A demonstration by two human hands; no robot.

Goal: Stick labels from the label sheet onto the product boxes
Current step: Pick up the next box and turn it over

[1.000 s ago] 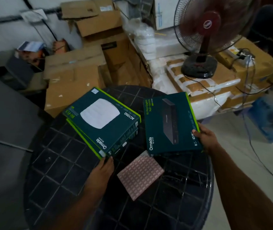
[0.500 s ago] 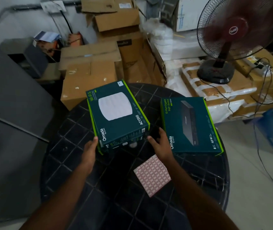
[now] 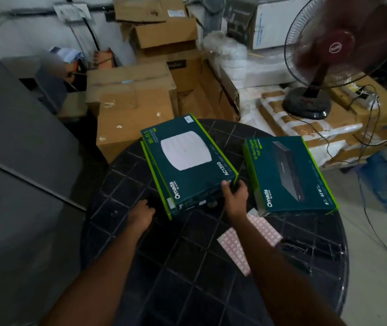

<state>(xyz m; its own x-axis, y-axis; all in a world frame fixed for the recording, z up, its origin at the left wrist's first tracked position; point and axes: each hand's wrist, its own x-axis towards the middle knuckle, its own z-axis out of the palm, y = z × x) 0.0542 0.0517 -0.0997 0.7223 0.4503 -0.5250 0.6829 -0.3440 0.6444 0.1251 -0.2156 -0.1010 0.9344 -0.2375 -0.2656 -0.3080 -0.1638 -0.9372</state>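
Observation:
Two dark green Wi-Fi boxes [image 3: 187,161] lie stacked, slightly offset, on the round black table [image 3: 187,278]. My right hand [image 3: 235,196] grips the top box at its near right corner, thumb on the lid. The fingers of my left hand [image 3: 140,214] curl against the stack's near left corner. A third green box, the switch box [image 3: 286,175], lies flat to the right, untouched. The pink label sheet [image 3: 265,231] lies on the table in front of the switch box, partly hidden under my right forearm.
Brown cardboard cartons [image 3: 131,109] are piled behind the table. A running red fan [image 3: 329,55] stands on wrapped parcels at the back right, with cables [image 3: 371,142] trailing to the floor. A grey panel [image 3: 11,161] fills the left side.
My right hand let go of the switch box and moved left to the Wi-Fi stack's near right corner. My left hand shifted to the stack's near left corner. The stack turned slightly.

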